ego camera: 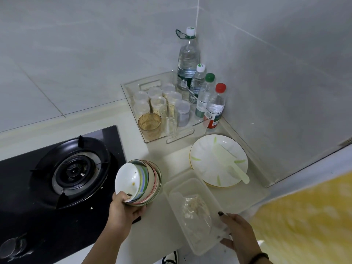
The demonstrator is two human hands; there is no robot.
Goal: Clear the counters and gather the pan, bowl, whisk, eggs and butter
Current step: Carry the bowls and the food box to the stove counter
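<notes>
Bowls stacked, tilted, striped outside, white inside; left hand fingers grip rim; right hand fingers clasp plastic container.

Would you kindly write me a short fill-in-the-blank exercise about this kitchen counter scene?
1. The left hand grips a stack of ____.
2. The right hand holds a clear plastic ____.
3. A pale green spatula lies on the white ____.
4. The bottle nearest the plate has a ____ cap.

Answers: bowls; container; plate; red
</notes>
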